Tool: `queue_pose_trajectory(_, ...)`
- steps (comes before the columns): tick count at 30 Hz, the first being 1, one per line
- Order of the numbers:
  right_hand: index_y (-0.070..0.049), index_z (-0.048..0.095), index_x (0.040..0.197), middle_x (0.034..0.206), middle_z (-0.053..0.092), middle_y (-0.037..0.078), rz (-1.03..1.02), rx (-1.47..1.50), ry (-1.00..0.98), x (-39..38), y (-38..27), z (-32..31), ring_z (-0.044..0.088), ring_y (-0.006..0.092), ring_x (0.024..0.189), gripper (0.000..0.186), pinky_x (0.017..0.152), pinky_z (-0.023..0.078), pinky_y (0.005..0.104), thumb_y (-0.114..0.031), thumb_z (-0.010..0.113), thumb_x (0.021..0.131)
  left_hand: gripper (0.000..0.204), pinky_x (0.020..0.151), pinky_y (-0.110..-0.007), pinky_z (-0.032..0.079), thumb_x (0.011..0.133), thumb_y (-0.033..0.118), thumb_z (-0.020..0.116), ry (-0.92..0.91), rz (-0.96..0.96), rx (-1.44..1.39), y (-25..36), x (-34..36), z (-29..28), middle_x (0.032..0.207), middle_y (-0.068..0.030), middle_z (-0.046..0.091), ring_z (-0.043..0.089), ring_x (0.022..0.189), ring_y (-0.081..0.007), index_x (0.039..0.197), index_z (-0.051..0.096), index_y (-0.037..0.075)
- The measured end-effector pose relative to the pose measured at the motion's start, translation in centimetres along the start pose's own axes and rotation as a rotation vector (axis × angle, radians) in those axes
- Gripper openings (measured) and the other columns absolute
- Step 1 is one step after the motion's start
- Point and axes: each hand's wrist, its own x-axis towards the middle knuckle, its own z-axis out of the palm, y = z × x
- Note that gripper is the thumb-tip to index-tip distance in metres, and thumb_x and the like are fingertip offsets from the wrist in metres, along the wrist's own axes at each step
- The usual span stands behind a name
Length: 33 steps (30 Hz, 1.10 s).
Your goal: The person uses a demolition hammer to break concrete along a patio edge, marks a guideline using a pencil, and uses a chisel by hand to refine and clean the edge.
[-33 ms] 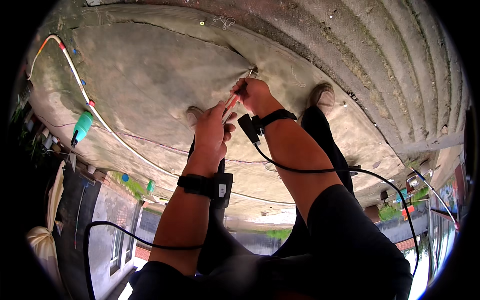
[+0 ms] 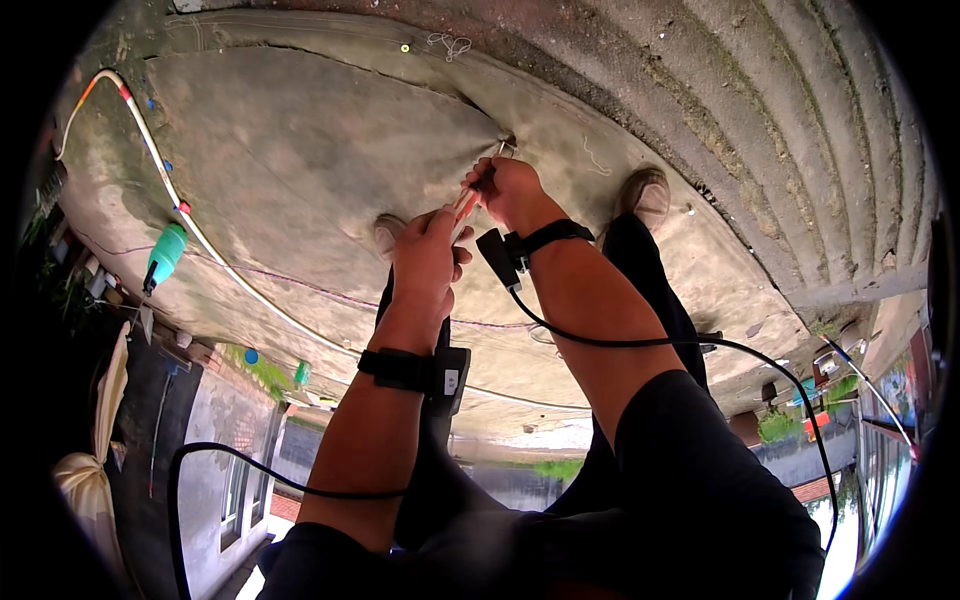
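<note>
In front of me both hands grip a slim tool with red-orange and pale handle parts (image 2: 464, 207); its exact kind is mostly hidden by my fingers. My left hand (image 2: 425, 258) is closed around the near end, thumb along the handle. Farther up, my right hand (image 2: 512, 190) wraps the tool near its far end. Beyond the right fist, a thin metal piece (image 2: 504, 149) reaches a small dark spot (image 2: 509, 138) on the grey-brown ground (image 2: 330, 130), where creases run together. Whether the metal belongs to the tool I cannot tell.
My shoes (image 2: 645, 195) stand either side of my hands. Ridged ground (image 2: 760, 130) rises at the far right. A long white pole (image 2: 225, 262) curves along the left beside a teal bottle-like container (image 2: 166, 252). Black cables (image 2: 610, 342) hang from my wristbands. Thin string (image 2: 450, 45) lies at the far side.
My left hand and wrist have shifted very slightly to the right. My right hand keeps its place and grip.
</note>
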Motion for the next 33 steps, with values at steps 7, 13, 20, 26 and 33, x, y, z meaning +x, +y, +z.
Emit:
queue_pose_trajectory(7, 0.003, 0.053, 0.083, 0.077, 0.056, 0.016, 0.016, -0.084, -0.043, 0.6, -0.8, -0.3, 0.061, 0.0294, 0.067, 0.020, 0.060, 0.056, 0.0418, -0.006, 0.038, 0.093, 0.036, 0.067, -0.034, 0.052, 0.087, 0.019, 0.069, 0.181, 0.788, 0.730, -0.8, -0.1, -0.1, 0.101, -0.0127, 0.066, 0.066, 0.079, -0.0216, 0.115, 0.058, -0.001)
queue_pose_trajectory(13, 0.001, 0.053, 0.084, 0.077, 0.058, 0.015, 0.006, -0.103, -0.007, 0.6, -0.4, 0.2, 0.062, 0.0293, 0.069, 0.026, 0.062, 0.055, 0.0418, -0.011, 0.035, 0.098, 0.031, 0.054, -0.031, 0.048, 0.091, 0.024, 0.065, 0.080, 0.357, 0.353, 0.5, -0.2, 0.1, 0.082, -0.0099, 0.066, 0.061, 0.061, -0.0185, 0.111, 0.058, 0.002)
queue_pose_trajectory(20, 0.001, 0.053, 0.084, 0.077, 0.059, 0.014, 0.041, -0.154, -0.042, 0.5, -1.0, 0.3, 0.062, 0.0301, 0.071, 0.030, 0.062, 0.056, 0.0383, -0.014, 0.035, 0.101, 0.039, 0.052, -0.028, 0.048, 0.090, 0.027, 0.066, 0.149, 0.487, 0.500, -0.6, -0.2, -0.2, 0.098, -0.0116, 0.068, 0.067, 0.067, -0.0160, 0.117, 0.057, 0.001)
queue_pose_trajectory(26, -0.001, 0.060, 0.092, 0.077, 0.064, 0.015, -0.041, -0.681, 0.081, -0.3, -2.8, 0.0, 0.065, 0.0321, 0.074, 0.032, 0.065, 0.055, 0.0420, -0.027, 0.043, 0.099, 0.043, 0.046, -0.022, 0.043, 0.093, 0.031, 0.062, 0.090, 0.339, 0.427, -0.2, 0.3, 0.0, 0.089, -0.0091, 0.068, 0.065, 0.061, -0.0118, 0.122, 0.055, 0.000)
queue_pose_trajectory(33, -0.015, 0.063, 0.111, 0.117, 0.060, 0.011, -1.231, -1.783, 0.465, -4.1, -8.6, -0.9, 0.055, 0.0314, 0.112, 0.029, 0.092, 0.046, 0.0443, -0.025, 0.066, 0.083, 0.040, 0.045, -0.023, 0.042, 0.093, 0.027, 0.063, 0.092, 0.354, 0.390, -1.8, 0.1, 0.7, 0.088, -0.0078, 0.066, 0.063, 0.058, -0.0121, 0.122, 0.055, 0.000)
